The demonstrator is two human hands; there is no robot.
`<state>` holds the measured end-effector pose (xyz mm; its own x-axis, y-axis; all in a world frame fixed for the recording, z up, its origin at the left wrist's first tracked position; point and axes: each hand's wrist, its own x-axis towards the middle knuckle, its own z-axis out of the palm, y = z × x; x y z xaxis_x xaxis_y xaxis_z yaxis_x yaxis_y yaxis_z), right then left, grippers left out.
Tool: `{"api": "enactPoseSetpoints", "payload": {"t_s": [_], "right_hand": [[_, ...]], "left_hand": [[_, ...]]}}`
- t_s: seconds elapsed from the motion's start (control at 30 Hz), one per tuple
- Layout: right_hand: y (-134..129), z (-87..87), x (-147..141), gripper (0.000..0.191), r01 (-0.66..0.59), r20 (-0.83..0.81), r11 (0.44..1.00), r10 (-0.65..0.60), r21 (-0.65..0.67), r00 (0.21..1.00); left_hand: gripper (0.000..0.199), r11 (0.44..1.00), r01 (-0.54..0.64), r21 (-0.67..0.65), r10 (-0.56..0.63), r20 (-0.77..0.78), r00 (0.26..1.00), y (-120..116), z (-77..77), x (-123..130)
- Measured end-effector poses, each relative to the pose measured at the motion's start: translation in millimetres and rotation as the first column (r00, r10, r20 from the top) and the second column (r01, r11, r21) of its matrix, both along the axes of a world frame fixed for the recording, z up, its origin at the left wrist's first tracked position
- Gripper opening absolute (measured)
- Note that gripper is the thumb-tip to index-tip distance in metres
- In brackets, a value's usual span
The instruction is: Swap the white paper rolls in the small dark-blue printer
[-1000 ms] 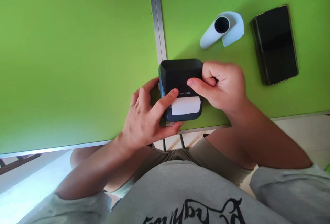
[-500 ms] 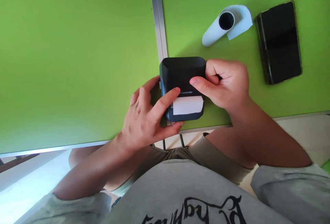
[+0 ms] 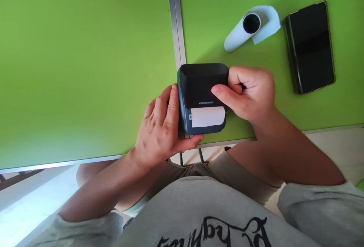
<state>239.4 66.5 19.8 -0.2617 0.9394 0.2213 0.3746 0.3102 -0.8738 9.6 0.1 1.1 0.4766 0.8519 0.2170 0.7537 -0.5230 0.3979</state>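
Observation:
A dark label printer [image 3: 203,87] marked NIIMBOT is held between my two hands near the table's front edge. White paper [image 3: 208,117] sticks out of its slot on the side nearest me. My left hand [image 3: 162,125] grips the printer's left side, fingers along that side and thumb at the front edge. My right hand [image 3: 248,91] holds the right side, its thumb resting on the black top and its other fingers curled against the side.
On the green table [image 3: 85,68], a partly unrolled white roll [image 3: 237,36] lies beyond the printer. A dark phone-like device [image 3: 313,47] lies at the right. A metal strip [image 3: 178,23] runs between two table panels.
My left index finger has moved off the printer's top to its left side, uncovering the printed name. My right hand keeps nearly the same hold.

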Motion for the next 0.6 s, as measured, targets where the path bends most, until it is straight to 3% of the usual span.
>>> {"api": "enactPoseSetpoints", "payload": {"t_s": [0.3, 0.6], "right_hand": [[-0.8, -0.9, 1.6, 0.06, 0.001, 0.012, 1.0, -0.001, 0.015, 1.0], [-3.3, 0.5, 0.2, 0.05, 0.01, 0.057, 1.0, -0.011, 0.014, 0.998]], "left_hand": [[0.112, 0.998, -0.032, 0.055, 0.035, -0.068, 0.997, 0.3, -1.6, 1.5], [0.114, 0.998, -0.011, 0.066, 0.013, -0.028, 1.0, 1.3, 0.0, 0.4]]}}
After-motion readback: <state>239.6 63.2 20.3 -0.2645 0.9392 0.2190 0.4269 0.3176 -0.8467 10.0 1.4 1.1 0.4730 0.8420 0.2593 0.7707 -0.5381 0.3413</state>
